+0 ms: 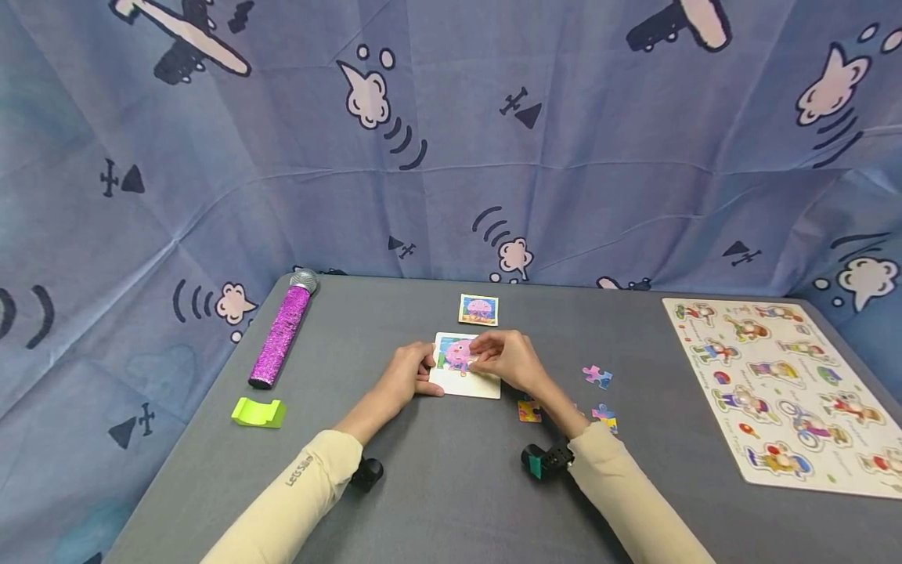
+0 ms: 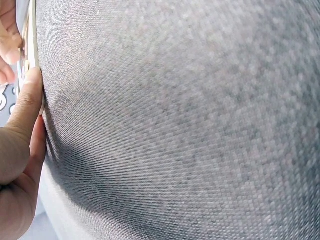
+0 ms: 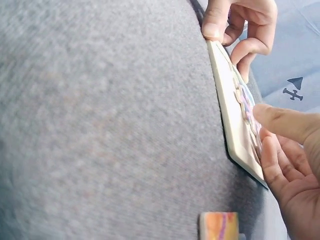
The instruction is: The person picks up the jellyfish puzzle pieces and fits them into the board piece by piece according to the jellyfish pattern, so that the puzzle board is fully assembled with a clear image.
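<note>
A small white puzzle board lies on the grey table, with pink and blue puzzle pieces in its upper part. My left hand grips the board's left edge, thumb on the near side; the left wrist view shows this thumb at the rim. Over the right part of the board, my right hand pinches a puzzle piece between thumb and fingers; the piece is mostly hidden. In the right wrist view the right thumb touches the raised pieces. Behind the board lies a small square picture card with a pink figure.
Loose puzzle pieces lie right of the board: a pink-and-blue one, a blue-and-yellow one and an orange one. A large picture board is far right. At left are a purple sequined microphone and a lime-green holder.
</note>
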{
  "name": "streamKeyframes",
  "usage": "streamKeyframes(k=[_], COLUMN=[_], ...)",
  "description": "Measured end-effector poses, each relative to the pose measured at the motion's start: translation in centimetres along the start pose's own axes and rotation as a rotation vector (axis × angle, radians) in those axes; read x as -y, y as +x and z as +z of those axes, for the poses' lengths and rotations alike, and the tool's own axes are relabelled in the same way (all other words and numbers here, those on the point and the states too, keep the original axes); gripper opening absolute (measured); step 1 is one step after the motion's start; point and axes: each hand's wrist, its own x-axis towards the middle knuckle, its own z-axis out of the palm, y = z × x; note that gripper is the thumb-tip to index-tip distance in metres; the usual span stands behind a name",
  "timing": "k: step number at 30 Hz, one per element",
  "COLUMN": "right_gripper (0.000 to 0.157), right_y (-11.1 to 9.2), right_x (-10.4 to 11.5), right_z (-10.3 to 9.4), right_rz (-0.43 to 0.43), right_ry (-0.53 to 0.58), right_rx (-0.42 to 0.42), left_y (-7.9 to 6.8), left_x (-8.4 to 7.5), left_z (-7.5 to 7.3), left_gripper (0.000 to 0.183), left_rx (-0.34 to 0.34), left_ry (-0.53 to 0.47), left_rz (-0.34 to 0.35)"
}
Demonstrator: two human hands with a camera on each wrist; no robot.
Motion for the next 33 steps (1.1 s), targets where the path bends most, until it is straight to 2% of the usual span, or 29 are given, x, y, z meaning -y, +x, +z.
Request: streamKeyframes(k=[7,13,21,33], right_gripper=[0.020,0.017,0.023,0.023], right_y=[0.01,0.12,0.11,0.22], right_x=[0.29,0.33,0.50,0.51], right_z=[0.40,0.28,0.19,0.03], right_rz=[-0.041,-0.032,-0.022,0.021], right_ry=[-0.053,-0.070,-0.070,-0.127], right_rx=[0.025,0.043,0.047,0.068], left_y=[-0.07,-0.14,-0.18,-0.10], left_x=[-0.13,-0.31,-0.40,-0.16], left_z=[-0.04,-0.17,-0.29,-0.22], left_gripper=[0.042,0.042,0.042,0.042], left_rx=[0.006,0.007,-0.003,-0.002], left_ry=[-0.011,-0.024,-0.026,-0.007], left_rz=[-0.002,0.002,-0.002,-0.005])
